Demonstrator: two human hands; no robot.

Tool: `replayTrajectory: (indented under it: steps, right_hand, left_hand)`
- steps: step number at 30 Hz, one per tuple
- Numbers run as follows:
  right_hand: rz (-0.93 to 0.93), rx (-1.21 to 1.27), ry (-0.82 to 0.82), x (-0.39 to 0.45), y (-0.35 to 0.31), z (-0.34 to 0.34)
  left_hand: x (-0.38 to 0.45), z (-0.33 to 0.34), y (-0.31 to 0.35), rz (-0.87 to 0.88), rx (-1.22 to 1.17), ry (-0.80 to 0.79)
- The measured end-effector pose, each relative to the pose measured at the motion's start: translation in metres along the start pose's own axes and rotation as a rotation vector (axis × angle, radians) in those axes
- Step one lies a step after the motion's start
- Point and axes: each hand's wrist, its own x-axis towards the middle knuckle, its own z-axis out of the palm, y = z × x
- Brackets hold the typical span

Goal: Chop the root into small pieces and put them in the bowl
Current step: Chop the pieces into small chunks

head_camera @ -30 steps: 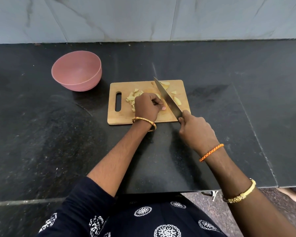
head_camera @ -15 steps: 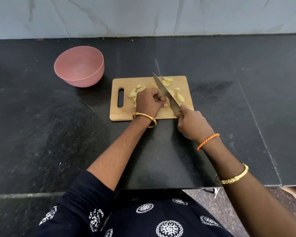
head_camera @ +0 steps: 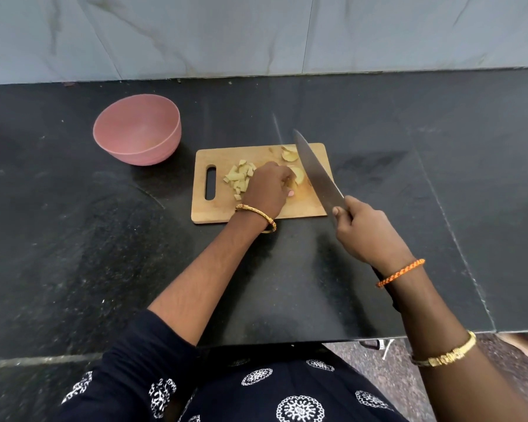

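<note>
Black stone counter [head_camera: 73, 254] carries a wooden cutting board [head_camera: 223, 208], our landmark. On the board we see 1 pile of small root pieces [head_camera: 240, 176] near its handle slot. Our left hand [head_camera: 267, 190] curls over a root slice [head_camera: 297, 175] beside them. Our right hand [head_camera: 368, 233] grips the knife [head_camera: 316, 172], blade over the board's right part. Left of the board, well apart, stands the pink bowl [head_camera: 137, 129].

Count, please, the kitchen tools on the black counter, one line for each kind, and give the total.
Bowl, pink: 1
Cutting board, wooden: 1
Knife, in the right hand: 1
Total: 3
</note>
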Motion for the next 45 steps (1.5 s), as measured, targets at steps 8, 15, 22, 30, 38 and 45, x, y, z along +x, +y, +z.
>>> replayTrajectory:
  steps: [8, 15, 22, 30, 38, 45]
  right_hand:
    - [0.053, 0.054, -0.079, 0.003, 0.0, 0.011]
    - [0.111, 0.088, -0.093, 0.005, 0.003, 0.006]
    - [0.083, 0.066, -0.089, -0.01, 0.003, 0.018]
    - [0.085, 0.094, -0.011, -0.018, -0.003, 0.029]
    - [0.113, 0.079, -0.005, -0.019, -0.009, 0.035]
    - [0.128, 0.122, -0.088, -0.015, -0.003, 0.023]
  left_hand:
    - [0.004, -0.006, 0.009, -0.035, 0.197, 0.009]
    - [0.027, -0.007, 0.009, -0.371, 0.082, -0.179]
    - [0.012, -0.004, 0.006, -0.274, 0.168, 0.015]
    - [-0.01, -0.001, 0.005, -0.076, 0.075, -0.004]
    - [-0.017, 0.007, 0.007, -0.119, 0.001, 0.063]
    - [-0.012, 0.007, 0.014, -0.121, -0.104, 0.065]
